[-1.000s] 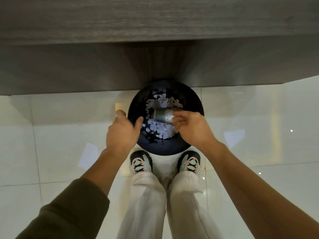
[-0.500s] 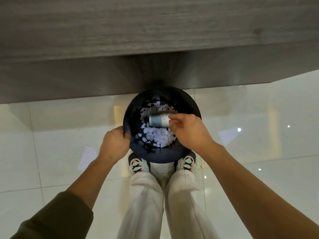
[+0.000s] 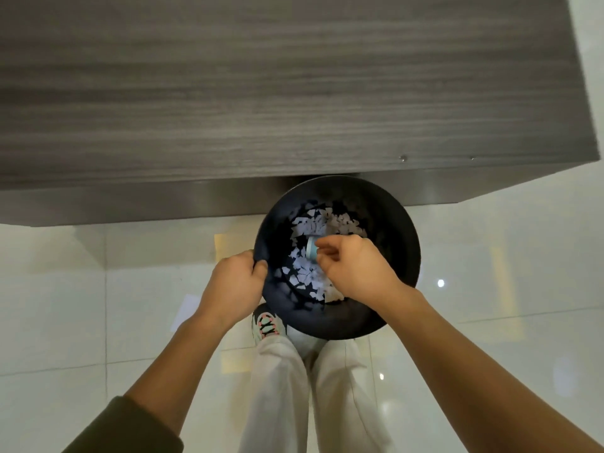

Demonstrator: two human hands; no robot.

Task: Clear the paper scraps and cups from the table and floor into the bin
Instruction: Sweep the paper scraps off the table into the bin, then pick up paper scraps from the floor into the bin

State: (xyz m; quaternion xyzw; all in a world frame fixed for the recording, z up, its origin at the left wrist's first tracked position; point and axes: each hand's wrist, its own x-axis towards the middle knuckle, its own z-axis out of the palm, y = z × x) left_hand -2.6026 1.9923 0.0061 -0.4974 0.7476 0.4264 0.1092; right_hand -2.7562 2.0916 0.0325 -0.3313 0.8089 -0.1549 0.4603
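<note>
Grey table [image 3: 261,93], glossy tiled floor [image 3: 81,322]

Grey wood-grain counter [image 3: 261,93] over a glossy pale tile floor [image 3: 65,322].

The counter fills the far half of the view, its grain running left to right, with a darker front face [image 3: 130,201] below the near edge and two small shiny specks [image 3: 403,157] near its right corner. The floor's large whitish tiles are split by thin grout lines [image 3: 106,289]. Small bright light spots [image 3: 441,283] and a faint yellowish streak [image 3: 503,289] reflect on the right.
</note>
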